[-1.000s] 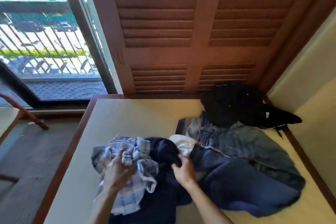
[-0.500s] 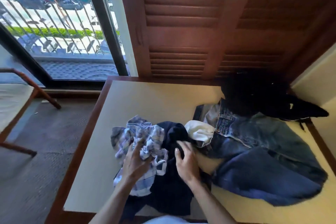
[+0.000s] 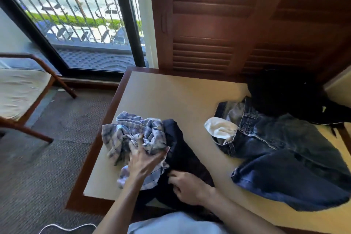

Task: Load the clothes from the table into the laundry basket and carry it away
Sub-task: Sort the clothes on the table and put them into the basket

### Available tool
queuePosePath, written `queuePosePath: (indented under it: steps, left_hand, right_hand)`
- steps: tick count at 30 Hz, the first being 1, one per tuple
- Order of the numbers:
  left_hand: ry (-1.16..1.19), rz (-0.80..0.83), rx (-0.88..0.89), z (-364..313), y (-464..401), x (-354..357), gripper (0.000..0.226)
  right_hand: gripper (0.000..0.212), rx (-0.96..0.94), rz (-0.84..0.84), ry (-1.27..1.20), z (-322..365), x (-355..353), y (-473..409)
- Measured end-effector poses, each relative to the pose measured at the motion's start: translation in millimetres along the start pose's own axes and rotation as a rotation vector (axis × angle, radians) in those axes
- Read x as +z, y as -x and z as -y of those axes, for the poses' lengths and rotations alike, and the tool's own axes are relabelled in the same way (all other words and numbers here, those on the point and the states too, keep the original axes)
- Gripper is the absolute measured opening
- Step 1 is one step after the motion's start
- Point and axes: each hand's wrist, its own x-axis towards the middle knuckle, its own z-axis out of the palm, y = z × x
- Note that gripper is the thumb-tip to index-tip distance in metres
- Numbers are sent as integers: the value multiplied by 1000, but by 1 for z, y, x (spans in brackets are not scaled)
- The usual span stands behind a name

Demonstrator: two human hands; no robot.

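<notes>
A crumpled blue-and-white plaid shirt (image 3: pixel 133 133) lies at the table's near left corner. My left hand (image 3: pixel 144 159) grips a bunch of it. Beside it a dark navy garment (image 3: pixel 182 157) hangs over the front edge, and my right hand (image 3: pixel 187 186) holds it with curled fingers. Blue jeans (image 3: pixel 284 157) with a white pocket lining (image 3: pixel 220 129) spread across the right half of the cream table (image 3: pixel 171 97). A black garment (image 3: pixel 284 93) is heaped at the back right. No laundry basket is in view.
A wooden chair with a cream cushion (image 3: pixel 20 89) stands on the carpet at left. Behind the table are a louvered wooden shutter (image 3: pixel 218 24) and a glass balcony door (image 3: pixel 76 15). A white cord (image 3: pixel 66 227) lies on the floor near my feet.
Both hands have pulled the plaid shirt and navy garment toward the table's near left corner, away from the jeans. The camera has swung left and down.
</notes>
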Motion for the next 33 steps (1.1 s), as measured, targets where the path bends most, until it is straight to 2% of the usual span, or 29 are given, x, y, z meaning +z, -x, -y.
queuePosePath:
  steps: [1,3,4,5,6,7,8,9,10,12,13,15,18,20,26,30,33]
  left_hand:
    - [-41,2,3,4,-2,5,119]
    - [-88,-11,16,9,-5,7,116]
    - [-93,-21,24,10,-5,8,114]
    - [-86,-32,29,11,-5,9,113]
    - [-76,-38,29,11,-5,10,111]
    - [-69,-49,33,11,-5,11,111]
    - [-69,-57,36,12,-4,13,110]
    - [-72,-62,38,13,-5,15,108]
    - [-77,-60,35,14,-4,16,107]
    - [-81,-63,33,16,-5,19,106]
    - [-85,-62,33,17,-5,20,105]
    - [-97,-52,24,17,-3,22,100]
    - [-92,-70,34,20,-1,26,88]
    - [-92,-87,49,22,1,27,82]
    - [-106,-111,74,29,1,24,84]
    - [-138,-169,159,42,-7,14,76]
    - [-129,-140,204,46,-17,6,82]
  right_hand:
    - [24,31,-117,-113,3,-8,4]
    - [13,197,-543,-203,-4,-22,10]
    - [11,350,-749,-191,-14,-27,13]
    - [21,575,-873,-215,-22,-33,16]
    - [36,833,-872,-352,-31,-36,17]
    - [49,1066,-764,-551,-33,-37,17]
    - [59,1198,-612,-743,-32,-33,16]
    - [64,1212,-502,-901,-24,-30,12]
    - [65,1169,-466,-1010,-15,-26,5]
    - [63,1086,-577,-1099,2,-22,-14]
    - [60,1056,-657,-1075,9,-24,-27]
    - [60,963,-756,-837,21,-27,-50]
    - [64,761,-620,-252,33,-21,-68]
    - [65,639,-511,-79,33,-16,-75]
    - [72,500,-353,46,1,-9,-103]
    - [76,462,-442,105,-13,2,-119]
    - [66,403,-531,122,-23,-1,-128]
